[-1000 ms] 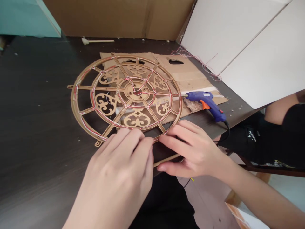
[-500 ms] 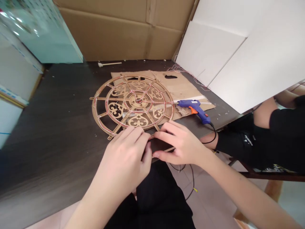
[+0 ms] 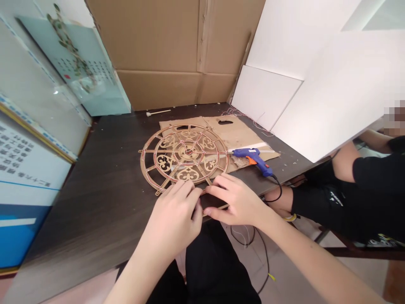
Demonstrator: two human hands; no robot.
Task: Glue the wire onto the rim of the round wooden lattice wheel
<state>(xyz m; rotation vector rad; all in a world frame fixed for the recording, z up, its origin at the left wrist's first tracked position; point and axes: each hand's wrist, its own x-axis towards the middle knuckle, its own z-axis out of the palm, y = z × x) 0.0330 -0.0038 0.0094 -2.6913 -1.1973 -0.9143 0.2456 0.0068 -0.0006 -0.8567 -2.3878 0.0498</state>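
Note:
A round, openwork wooden wheel frame [image 3: 186, 174] with spokes and scroll cut-outs lies on the table, partly over a cardboard sheet. Thin red and white wires run along its rings and spokes. My left hand [image 3: 179, 211] is closed at the near rim, its fingers bent over the edge and hiding part of it. Beside it, my right hand [image 3: 236, 200] has its fingertips on the same rim, with the thumb lower, near the table's edge. Any wire under the fingertips is too small to make out. A thin pale stick [image 3: 223, 207] shows under my right hand.
A blue hot glue gun [image 3: 248, 154] lies on the cardboard sheet [image 3: 243, 131], its black cord [image 3: 280, 190] hanging off the table. Behind stand a cardboard wall [image 3: 158, 42] and white panels [image 3: 265, 93]. A cotton-tipped stick [image 3: 160, 112] lies at the back. Another person [image 3: 335, 194] sits at the right.
The view has tilted up, showing more of the surrounding panels and the person at the right. Both hands keep nearly the same place at the wheel's near rim.

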